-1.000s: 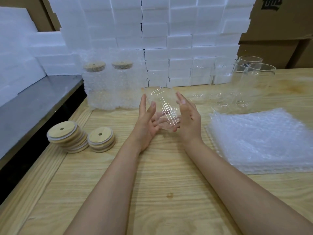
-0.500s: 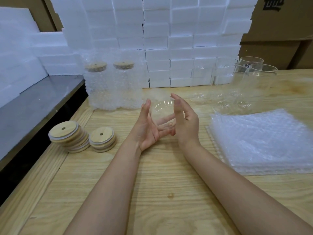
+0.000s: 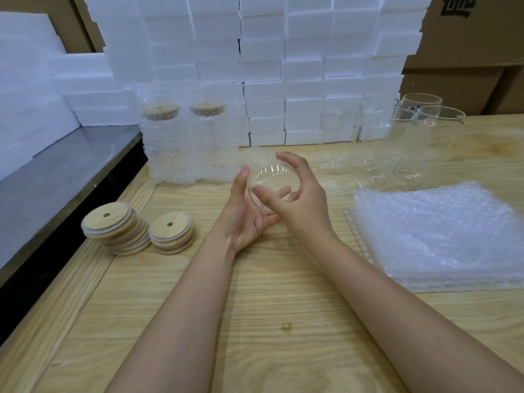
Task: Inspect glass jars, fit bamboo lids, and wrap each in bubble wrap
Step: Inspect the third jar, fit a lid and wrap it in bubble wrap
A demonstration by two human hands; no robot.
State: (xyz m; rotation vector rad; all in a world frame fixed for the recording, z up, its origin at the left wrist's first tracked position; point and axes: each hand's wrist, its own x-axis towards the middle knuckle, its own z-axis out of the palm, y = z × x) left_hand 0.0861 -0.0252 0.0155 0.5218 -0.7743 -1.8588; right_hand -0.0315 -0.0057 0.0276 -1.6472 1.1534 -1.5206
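My right fingers (image 3: 289,160) curl round the jar (image 3: 272,177), left fingers (image 3: 268,221) flat under it; slick glass could slip and break.

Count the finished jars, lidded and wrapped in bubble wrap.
2. Both stand side by side at the far left of the table, before the foam blocks: the left wrapped jar by the table edge, the right wrapped jar beside it. Another could hide behind them.

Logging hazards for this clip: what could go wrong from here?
The glass jar is held above the table in a loose grip: left hand flat-fingered beneath, only the right hand curled round it, so it might slip and break. The taller lid stack leans and could topple if brushed.
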